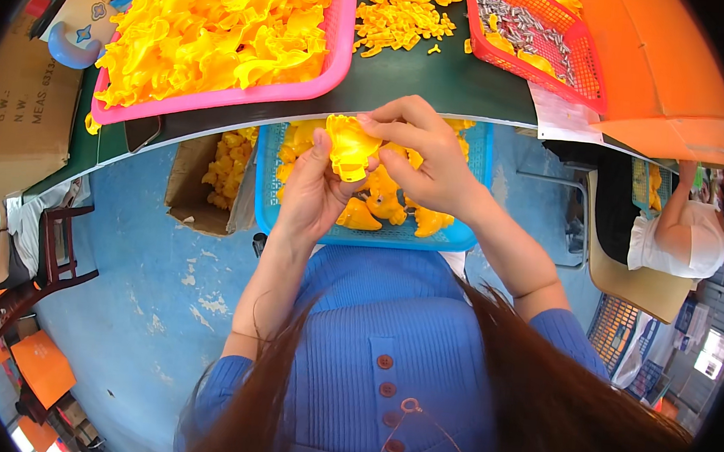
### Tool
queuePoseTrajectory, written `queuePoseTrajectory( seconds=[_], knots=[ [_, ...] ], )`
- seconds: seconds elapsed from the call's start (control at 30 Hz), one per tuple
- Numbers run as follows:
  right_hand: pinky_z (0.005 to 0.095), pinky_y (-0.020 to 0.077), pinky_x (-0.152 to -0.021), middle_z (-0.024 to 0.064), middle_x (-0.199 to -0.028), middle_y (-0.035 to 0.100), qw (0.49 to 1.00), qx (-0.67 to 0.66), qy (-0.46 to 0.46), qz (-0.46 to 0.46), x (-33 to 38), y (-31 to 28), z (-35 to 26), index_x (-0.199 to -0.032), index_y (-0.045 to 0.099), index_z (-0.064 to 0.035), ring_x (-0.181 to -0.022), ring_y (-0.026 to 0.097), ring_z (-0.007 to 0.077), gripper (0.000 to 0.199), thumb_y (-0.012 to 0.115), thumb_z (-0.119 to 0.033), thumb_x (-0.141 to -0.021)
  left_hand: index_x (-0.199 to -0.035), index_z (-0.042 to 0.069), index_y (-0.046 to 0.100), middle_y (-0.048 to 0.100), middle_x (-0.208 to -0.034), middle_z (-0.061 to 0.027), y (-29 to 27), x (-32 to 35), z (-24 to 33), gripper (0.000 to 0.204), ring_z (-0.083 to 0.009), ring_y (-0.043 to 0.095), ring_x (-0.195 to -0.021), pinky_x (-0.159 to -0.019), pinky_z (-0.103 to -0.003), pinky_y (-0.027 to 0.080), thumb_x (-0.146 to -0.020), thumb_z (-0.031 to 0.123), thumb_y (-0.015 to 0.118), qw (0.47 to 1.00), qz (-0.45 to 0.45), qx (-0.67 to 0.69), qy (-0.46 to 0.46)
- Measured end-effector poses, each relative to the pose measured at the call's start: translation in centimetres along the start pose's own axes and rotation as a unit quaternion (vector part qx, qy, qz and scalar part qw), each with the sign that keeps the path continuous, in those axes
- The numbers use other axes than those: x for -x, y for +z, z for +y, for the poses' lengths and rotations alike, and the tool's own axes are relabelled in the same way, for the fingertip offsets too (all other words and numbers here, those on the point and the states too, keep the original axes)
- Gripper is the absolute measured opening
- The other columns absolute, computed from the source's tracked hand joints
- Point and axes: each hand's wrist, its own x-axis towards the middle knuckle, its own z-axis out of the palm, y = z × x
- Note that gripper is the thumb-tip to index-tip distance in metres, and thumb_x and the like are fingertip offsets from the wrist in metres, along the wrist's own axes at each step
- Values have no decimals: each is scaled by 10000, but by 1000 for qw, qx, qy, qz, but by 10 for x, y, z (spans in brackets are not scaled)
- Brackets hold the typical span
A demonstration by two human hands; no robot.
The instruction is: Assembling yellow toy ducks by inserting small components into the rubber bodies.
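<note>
A hollow yellow plastic part with a curved, scalloped edge is held up in front of me at the table's edge. My left hand grips it from below and the left, thumb along its side. The fingers of my right hand are bent onto its upper right edge; whether a small piece is also pinched there is hidden. Beneath both hands is a blue basket holding several yellow molded parts, some of them rounded shells.
A pink basket heaped with yellow parts stands on the dark green table. Small yellow pieces lie beside it. A red basket holds metal pins. A cardboard box stands below; another person sits at right.
</note>
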Motion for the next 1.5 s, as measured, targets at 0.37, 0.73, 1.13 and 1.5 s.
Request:
queuePoseTrajectory(
  seconds=[0.37, 0.73, 1.13, 1.5],
  knots=[
    [299, 481, -733, 105, -1017, 555, 996, 68, -23, 51, 14, -17, 1, -1165, 574, -50, -866, 573, 229, 570, 689, 45, -614, -1114, 13, 537, 611, -1039, -73, 13, -17, -4, 406, -146, 610, -906, -765, -284, 498, -936, 365, 441, 976, -39, -211, 32],
    [309, 484, -700, 99, -944, 545, 969, 227, -24, 94, 31, -32, 11, -1173, 571, -54, -824, 566, 236, 549, 651, 85, -648, -1327, -39, 356, 490, -1250, -115, 42, -28, -28, 581, -176, 490, -1136, -980, -313, 377, -796, -10, 590, 939, -47, -314, 130],
    [298, 480, -731, 100, -898, 637, 916, 352, 189, -21, -20, -216, 190, -932, 636, -14, -827, 608, 208, 173, 631, -133, -806, -1334, -64, 292, 420, -1306, -201, 33, -20, -13, 801, -270, 443, -1205, -1009, -381, 366, -748, 289, 710, 970, -54, -221, 81],
    [247, 495, -671, 67, -766, 666, 967, 124, 168, 147, -32, -174, 105, -922, 678, -42, -703, 631, 118, 163, 650, -110, -777, -1297, -34, 333, 445, -1279, -199, 23, -9, -2, 760, -267, 468, -1180, -995, -372, 386, -733, 293, 724, 975, -46, -206, 67]
  ],
)
